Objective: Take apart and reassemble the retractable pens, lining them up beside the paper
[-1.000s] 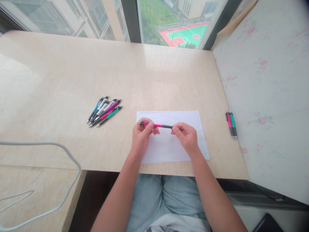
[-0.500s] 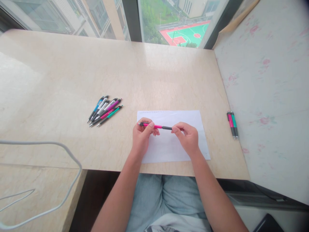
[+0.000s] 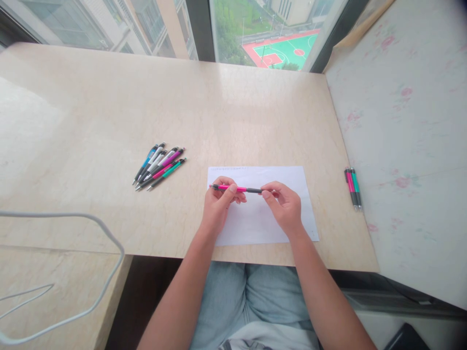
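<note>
A pink ballpoint pen (image 3: 241,189) with a black grip lies level between my two hands, above a white sheet of paper (image 3: 255,221). My left hand (image 3: 221,201) is closed around its clip end, the thumb resting on the pink barrel. At the tip end, my right hand (image 3: 283,201) pinches the pen between thumb and forefinger, so the tip itself is hidden. A faint line of writing runs along the paper's top edge, too small to read.
Left of the paper lies a pile of several pens (image 3: 160,167) in blue, white, purple, pink and green. One pink and one green pen (image 3: 355,187) lie side by side near the floral wall (image 3: 408,146). A white cable (image 3: 109,233) arcs at the lower left. Windows border the table's back edge.
My left hand has shifted slightly to the right with the pen. My right hand stays closed at the tip end, almost where it was.
</note>
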`<state>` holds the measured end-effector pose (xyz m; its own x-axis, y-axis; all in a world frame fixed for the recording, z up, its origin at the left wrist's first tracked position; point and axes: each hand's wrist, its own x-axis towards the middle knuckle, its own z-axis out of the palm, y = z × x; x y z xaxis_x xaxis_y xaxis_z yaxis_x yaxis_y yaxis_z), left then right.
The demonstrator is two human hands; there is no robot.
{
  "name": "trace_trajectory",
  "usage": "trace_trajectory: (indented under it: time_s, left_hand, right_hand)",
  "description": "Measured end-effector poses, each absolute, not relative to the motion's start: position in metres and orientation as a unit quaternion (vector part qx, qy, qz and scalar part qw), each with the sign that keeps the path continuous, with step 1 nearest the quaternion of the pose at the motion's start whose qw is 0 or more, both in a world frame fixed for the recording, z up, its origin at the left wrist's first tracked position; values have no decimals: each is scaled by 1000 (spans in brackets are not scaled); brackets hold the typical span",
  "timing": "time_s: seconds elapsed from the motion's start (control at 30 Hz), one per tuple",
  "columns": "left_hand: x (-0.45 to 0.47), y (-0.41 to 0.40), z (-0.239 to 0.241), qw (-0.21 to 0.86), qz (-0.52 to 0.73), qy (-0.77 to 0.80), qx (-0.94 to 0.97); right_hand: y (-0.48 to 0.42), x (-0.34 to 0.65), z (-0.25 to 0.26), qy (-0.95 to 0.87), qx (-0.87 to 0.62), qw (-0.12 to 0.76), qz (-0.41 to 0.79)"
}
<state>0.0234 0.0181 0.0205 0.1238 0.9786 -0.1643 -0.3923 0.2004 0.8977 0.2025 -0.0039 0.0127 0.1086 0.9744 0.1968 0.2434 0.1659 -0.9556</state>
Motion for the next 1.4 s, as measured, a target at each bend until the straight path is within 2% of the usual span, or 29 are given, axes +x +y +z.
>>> trace_trajectory:
  time_s: [0.2,0.37,0.57,0.93,1.23,1.4]
  left_hand:
    - [26,18,21,664,504,403,379]
    - [25,18,20,666,498,403,383]
    - [24,16,19,650,480,409,424]
    - [22,16,18,633,492,415,429]
    - [24,19,17,682,505,395,351]
    - [24,18,18,685,494,393,364]
  right_hand:
    - [-3,201,14,-575,-487,530,390]
    - [-3,202,10,-544,-510,507,432]
    - [-4,204,9,-570,-556,468,383]
    - [-4,203,18,-601,-523,485,360]
    - [-2,201,12,-603,-495,529,334]
    - [-3,202,10,-562,-503,530,388]
